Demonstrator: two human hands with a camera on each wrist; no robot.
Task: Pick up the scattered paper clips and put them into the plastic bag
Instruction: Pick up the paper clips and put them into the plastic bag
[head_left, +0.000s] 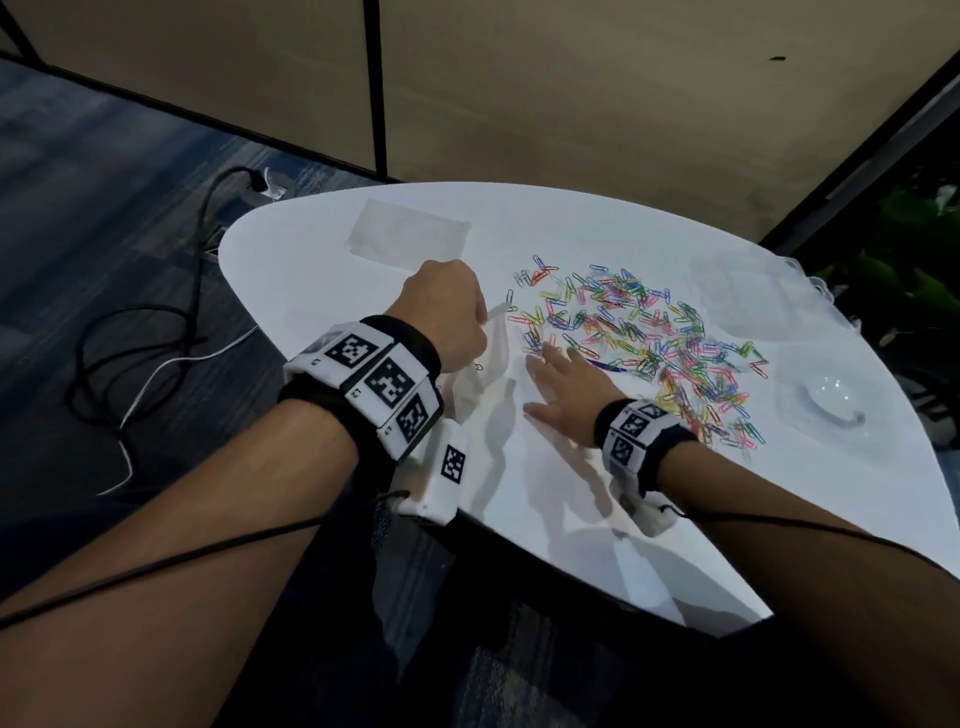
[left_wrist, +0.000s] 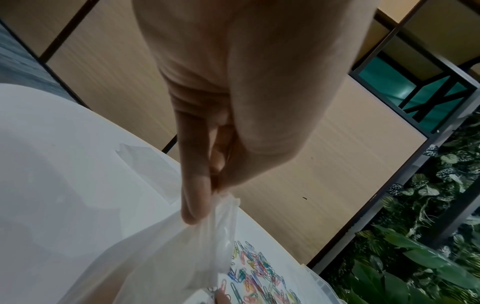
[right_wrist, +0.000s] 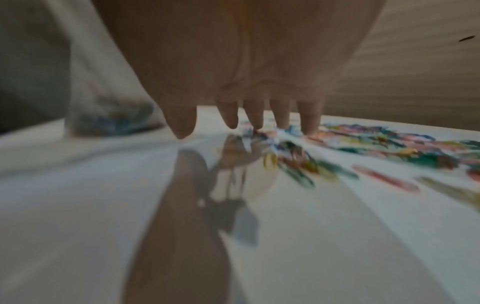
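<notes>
Many coloured paper clips (head_left: 644, 338) lie spread over the right half of the white table (head_left: 550, 483). My left hand (head_left: 447, 312) pinches the top edge of a clear plastic bag (head_left: 488, 364) and holds it up just left of the pile; in the left wrist view the left hand (left_wrist: 215, 189) pinches the bag (left_wrist: 182, 251) between thumb and fingers. My right hand (head_left: 566, 384) lies flat with straight spread fingers, fingertips (right_wrist: 255, 123) touching the near-left edge of the clips (right_wrist: 363, 144). The bag (right_wrist: 98, 98) hangs blurred at the left of the right wrist view.
A second flat clear bag (head_left: 410, 234) lies at the table's far left. Clear plastic containers (head_left: 826, 410) sit at the right edge, with another (head_left: 748, 291) behind. Cables (head_left: 156, 332) run over the carpet to the left. Leafy plants (head_left: 914, 270) stand past the right edge.
</notes>
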